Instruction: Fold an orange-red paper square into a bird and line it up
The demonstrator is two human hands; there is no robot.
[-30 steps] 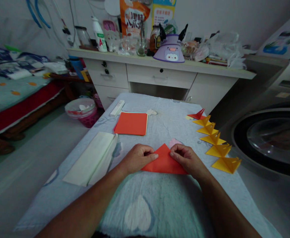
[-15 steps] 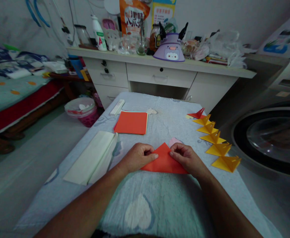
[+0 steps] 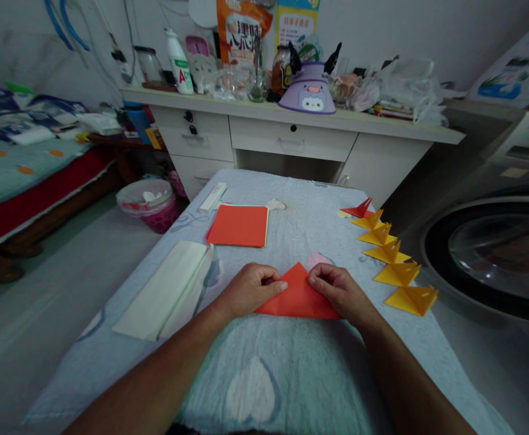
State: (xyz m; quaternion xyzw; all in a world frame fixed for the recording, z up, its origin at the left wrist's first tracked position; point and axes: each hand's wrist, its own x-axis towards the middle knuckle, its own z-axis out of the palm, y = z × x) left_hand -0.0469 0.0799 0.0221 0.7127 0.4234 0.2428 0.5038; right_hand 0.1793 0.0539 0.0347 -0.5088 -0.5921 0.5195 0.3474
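An orange-red sheet of origami paper [image 3: 299, 296], folded into a triangle with its peak pointing away from me, lies on the cloth-covered table. My left hand [image 3: 256, 289] pinches its left slanting edge between thumb and fingers. On the opposite slope, my right hand [image 3: 337, 287] grips the right edge the same way. The fingertips behind the paper are partly hidden. Just past my right hand shows a small pink patch [image 3: 317, 260], too covered to make out. A stack of square orange paper [image 3: 239, 226] rests farther up to the left.
Several folded yellow paper figures [image 3: 399, 273] and a red one [image 3: 359, 208] line the table's right side. A pale folded packet [image 3: 167, 290] lies left of my arm, a white narrow box [image 3: 213, 197] beyond it. A washing machine [image 3: 495, 181] stands right, a bin [image 3: 149, 205] left.
Both hands keep the same hold on the folded paper. The whole view has shifted very slightly; nothing else visibly differs.
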